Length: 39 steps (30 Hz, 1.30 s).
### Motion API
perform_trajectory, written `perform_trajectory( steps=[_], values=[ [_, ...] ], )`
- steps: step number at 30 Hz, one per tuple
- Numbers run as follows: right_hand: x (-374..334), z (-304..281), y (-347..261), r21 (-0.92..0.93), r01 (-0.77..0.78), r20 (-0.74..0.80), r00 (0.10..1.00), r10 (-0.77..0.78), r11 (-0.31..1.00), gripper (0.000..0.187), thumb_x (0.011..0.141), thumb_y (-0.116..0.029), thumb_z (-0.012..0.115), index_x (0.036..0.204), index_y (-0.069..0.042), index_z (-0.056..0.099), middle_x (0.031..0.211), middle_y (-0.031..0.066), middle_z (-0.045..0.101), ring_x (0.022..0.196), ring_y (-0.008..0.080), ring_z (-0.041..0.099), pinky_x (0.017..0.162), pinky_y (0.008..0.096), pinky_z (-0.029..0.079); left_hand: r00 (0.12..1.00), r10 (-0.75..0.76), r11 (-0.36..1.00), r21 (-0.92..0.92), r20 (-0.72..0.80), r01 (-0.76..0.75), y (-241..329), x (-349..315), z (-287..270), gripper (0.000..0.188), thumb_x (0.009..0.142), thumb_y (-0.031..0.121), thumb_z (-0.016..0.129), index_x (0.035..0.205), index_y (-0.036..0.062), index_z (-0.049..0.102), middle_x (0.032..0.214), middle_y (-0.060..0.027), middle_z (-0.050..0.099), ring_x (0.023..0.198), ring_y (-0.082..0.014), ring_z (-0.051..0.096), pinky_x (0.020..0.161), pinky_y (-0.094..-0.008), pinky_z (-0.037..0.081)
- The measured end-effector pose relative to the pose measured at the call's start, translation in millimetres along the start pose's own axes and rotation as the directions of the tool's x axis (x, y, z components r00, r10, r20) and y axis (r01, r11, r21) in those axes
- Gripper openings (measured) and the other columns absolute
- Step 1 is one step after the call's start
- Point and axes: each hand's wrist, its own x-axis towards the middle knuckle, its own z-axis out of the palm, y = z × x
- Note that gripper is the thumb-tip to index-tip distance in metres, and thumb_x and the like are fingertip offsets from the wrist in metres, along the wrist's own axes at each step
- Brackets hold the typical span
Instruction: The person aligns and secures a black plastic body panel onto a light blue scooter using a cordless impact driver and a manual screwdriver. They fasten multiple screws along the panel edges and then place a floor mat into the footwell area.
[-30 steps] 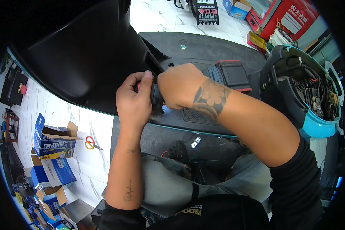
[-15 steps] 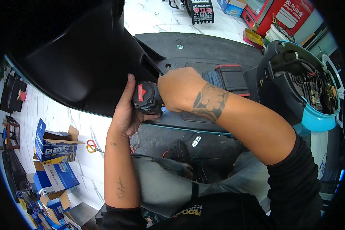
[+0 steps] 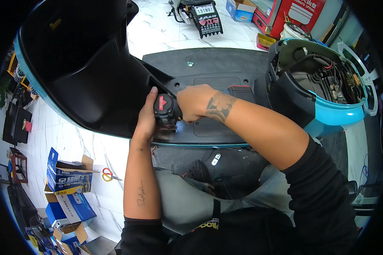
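Hands [image 3: 170,112] shifted right, both gripping black power tool [image 3: 165,109], scooter footboard [image 3: 217,72]

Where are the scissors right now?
In the head view, the red-handled scissors lie on the marble floor at lower left, beside the open blue-and-white cardboard box and left of the person's left forearm.

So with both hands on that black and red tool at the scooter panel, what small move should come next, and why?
Probably keep the left hand braced and press the tool squarely into the black panel with the right hand. Both hands already grip it right where the panel meets the footboard.
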Motion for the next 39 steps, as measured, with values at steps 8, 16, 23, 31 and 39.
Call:
perform_trajectory(
  steps=[8,16,23,31,39],
  values=[
    [-22.6,-24.5,-11.7,-0.045,0.059,-0.065,0.996,-0.062,0.997,0.028,0.081,-0.022,0.079,0.104,-0.006,0.084,0.101,0.0168,0.082,0.096,0.0343,0.081,0.082,0.0460,0.064,0.991,0.119,0.993,0.032,-0.057,-0.117,20.9,-24.9,-4.0,0.067,0.100,0.071,0.058,0.106,0.0071,0.075,0.093,-0.0088,0.077,0.087,-0.0226,0.075,0.080,-0.0433,0.063],
    [-138.0,-14.6,27.0,0.351,0.029,0.047,0.998,-0.049,0.936,0.048,0.098,-0.039,0.073,0.091,0.009,0.074,0.079,0.0260,0.074,0.082,0.0420,0.076,0.077,0.0488,0.060,0.817,0.472,0.840,0.113,0.333,-0.531,11.4,-40.5,50.2,0.071,0.113,0.056,0.044,0.110,-0.0057,0.079,0.089,-0.0096,0.076,0.084,-0.0154,0.070,0.082,-0.0297,0.056],
    [-221.8,-2.9,68.2,0.560,-0.402,0.155,0.910,0.385,0.725,0.035,0.100,-0.029,0.075,0.093,0.005,0.071,0.063,0.0120,0.067,0.054,0.0235,0.069,0.059,0.0393,0.055,0.723,0.367,0.904,-0.042,0.585,-0.425,-30.2,-29.9,162.6,0.072,0.111,0.061,0.052,0.085,-0.0044,0.069,0.065,-0.0051,0.060,0.061,-0.0133,0.060,0.058,-0.0339,0.051],
    [-241.5,10.6,100.0,0.565,-0.606,0.213,0.763,0.611,0.560,0.032,0.098,-0.027,0.076,0.100,0.005,0.073,0.063,0.0097,0.067,0.053,0.0208,0.067,0.056,0.0379,0.054,0.675,0.344,0.903,-0.032,0.653,-0.429,-47.2,-9.2,232.6,0.075,0.110,0.060,0.053,0.081,-0.0075,0.066,0.062,-0.0120,0.060,0.061,-0.0186,0.061,0.063,-0.0389,0.052],
    [-221.8,30.5,122.4,0.510,-0.617,0.248,0.773,0.584,0.600,0.034,0.096,-0.029,0.072,0.094,0.005,0.075,0.062,0.0134,0.069,0.057,0.0253,0.071,0.061,0.0396,0.056,0.693,0.196,0.943,0.062,0.693,-0.328,-72.9,14.2,241.8,0.076,0.109,0.061,0.051,0.085,-0.0082,0.068,0.067,-0.0135,0.064,0.064,-0.0214,0.064,0.067,-0.0416,0.054]
  ],
)
